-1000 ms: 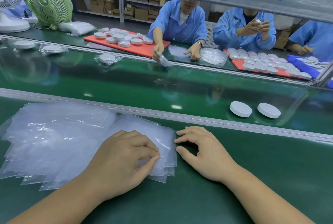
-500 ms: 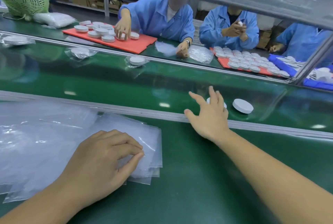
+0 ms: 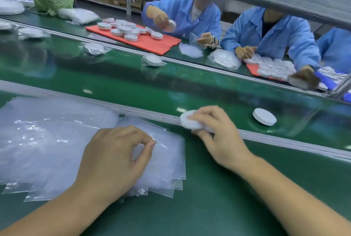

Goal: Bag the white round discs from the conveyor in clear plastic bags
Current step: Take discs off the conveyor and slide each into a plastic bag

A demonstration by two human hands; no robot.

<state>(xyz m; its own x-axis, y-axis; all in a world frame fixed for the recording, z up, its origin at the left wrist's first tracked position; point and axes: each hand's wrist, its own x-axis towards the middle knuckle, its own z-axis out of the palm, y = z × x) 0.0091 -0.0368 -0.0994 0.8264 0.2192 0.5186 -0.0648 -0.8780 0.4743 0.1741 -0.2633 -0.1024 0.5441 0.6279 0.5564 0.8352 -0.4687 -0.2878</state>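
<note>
White disc, green conveyor

the clear plastic bags at nine o'clock are thin glossy film, creased and catching glints. the conveyor belt at twelve o'clock is green and glossy, mirroring the lights; the near table at six o'clock is duller green. the rail between them looks like brushed metal. the white disc at three o'clock is smooth matt plastic; the held disc in the right hand is too blurred to judge. the red mat at eleven o'clock is matt.
</note>
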